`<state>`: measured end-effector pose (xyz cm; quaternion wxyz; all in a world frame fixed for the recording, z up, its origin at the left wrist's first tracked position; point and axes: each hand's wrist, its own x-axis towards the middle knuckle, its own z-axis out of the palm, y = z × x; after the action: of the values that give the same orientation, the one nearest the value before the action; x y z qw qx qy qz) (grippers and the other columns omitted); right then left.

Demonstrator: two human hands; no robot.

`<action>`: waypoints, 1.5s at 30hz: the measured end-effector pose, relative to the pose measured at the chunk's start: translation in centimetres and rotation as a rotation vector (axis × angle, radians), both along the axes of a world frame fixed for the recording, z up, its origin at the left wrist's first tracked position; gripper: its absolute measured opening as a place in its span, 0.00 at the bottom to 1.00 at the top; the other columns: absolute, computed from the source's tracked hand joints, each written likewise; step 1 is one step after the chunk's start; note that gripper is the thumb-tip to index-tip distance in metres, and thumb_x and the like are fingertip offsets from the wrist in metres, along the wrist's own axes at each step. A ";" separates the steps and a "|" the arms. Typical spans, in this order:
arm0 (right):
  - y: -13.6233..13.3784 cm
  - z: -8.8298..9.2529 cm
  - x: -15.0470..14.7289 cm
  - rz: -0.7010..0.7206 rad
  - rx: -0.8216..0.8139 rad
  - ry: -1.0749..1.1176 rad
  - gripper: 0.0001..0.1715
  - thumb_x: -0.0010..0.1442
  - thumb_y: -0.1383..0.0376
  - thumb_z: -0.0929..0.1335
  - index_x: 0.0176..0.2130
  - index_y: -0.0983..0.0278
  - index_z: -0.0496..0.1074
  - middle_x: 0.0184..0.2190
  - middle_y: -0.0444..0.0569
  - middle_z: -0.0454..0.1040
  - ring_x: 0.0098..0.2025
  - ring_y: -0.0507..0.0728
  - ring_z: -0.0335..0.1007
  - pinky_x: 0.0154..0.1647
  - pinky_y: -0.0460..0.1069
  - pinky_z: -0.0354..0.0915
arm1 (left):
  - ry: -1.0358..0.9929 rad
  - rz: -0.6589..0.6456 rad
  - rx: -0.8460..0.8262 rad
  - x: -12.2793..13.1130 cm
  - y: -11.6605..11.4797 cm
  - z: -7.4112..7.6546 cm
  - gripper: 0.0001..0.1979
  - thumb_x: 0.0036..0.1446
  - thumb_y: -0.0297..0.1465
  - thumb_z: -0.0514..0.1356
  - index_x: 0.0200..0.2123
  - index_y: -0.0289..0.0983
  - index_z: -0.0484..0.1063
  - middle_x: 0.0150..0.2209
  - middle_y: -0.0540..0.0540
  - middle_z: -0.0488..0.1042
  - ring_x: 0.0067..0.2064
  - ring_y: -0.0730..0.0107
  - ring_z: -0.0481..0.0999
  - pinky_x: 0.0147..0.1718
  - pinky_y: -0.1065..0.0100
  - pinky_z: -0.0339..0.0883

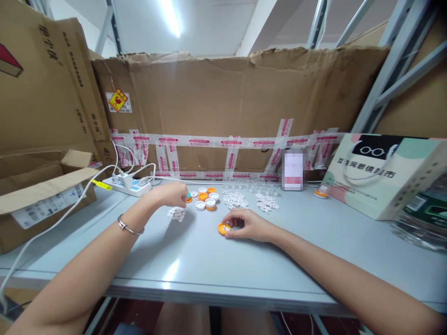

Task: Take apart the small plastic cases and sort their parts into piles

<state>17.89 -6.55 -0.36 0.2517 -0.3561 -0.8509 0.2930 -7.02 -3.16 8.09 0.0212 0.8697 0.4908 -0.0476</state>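
My right hand [251, 225] grips the rim of a small round orange cap [220, 231] on the table, thumb on the near side and fingers on the far side. White bits show inside that cap. My left hand [174, 194] is closed, with its fingers curled downward beside a cluster of orange caps [203, 197] and white caps [200, 205]. Whatever it pinches, if anything, is hidden. A teal piece shows just right of its knuckles. Below that hand lies a small pile of white discs [177, 214].
Piles of white ring-like parts [235, 200] and clear round pieces [265, 187] lie farther back. A phone [293, 170] leans against the cardboard [209, 102]. A power strip [131, 186] and open box [45, 204] stand left; a paper bag [370, 186] and large bottle [424, 218] right.
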 end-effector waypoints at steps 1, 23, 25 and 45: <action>0.0 -0.1 0.0 0.000 0.006 0.001 0.20 0.44 0.55 0.71 0.35 0.64 0.74 0.27 0.44 0.65 0.29 0.51 0.59 0.30 0.45 0.58 | -0.055 -0.065 0.053 0.7 -0.5 0.0 0.06 0.43 0.27 0.56 0.19 0.34 0.71 0.18 0.50 0.68 0.20 0.75 0.62 0.20 0.73 0.50; 0.5 -0.5 -0.4 0.007 -0.069 0.060 0.17 0.41 0.55 0.73 0.25 0.65 0.69 0.23 0.41 0.63 0.28 0.51 0.56 0.29 0.46 0.54 | -0.188 -0.575 0.118 7.0 -2.9 -4.6 0.04 0.52 0.29 0.60 0.29 0.38 0.75 0.30 0.48 0.74 0.33 0.72 0.70 0.28 0.74 0.56; 0.4 -0.4 -0.4 0.017 -0.067 0.055 0.16 0.42 0.56 0.72 0.25 0.65 0.69 0.23 0.41 0.62 0.28 0.50 0.56 0.29 0.45 0.54 | -0.165 -0.628 0.161 6.9 -2.8 -4.7 0.04 0.52 0.30 0.59 0.28 0.37 0.75 0.30 0.48 0.74 0.33 0.71 0.70 0.28 0.73 0.56; 0.2 -0.3 -0.3 -0.019 -0.099 0.075 0.19 0.40 0.57 0.73 0.33 0.65 0.73 0.25 0.42 0.63 0.29 0.51 0.58 0.30 0.46 0.55 | -0.457 -0.430 0.206 4.4 -1.9 -1.8 0.05 0.47 0.26 0.57 0.26 0.34 0.73 0.27 0.49 0.73 0.28 0.76 0.68 0.29 0.76 0.58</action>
<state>17.57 -6.32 -0.69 0.2682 -0.3649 -0.8220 0.3453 -2.60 -5.08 6.30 0.0324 0.9391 0.2810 0.1952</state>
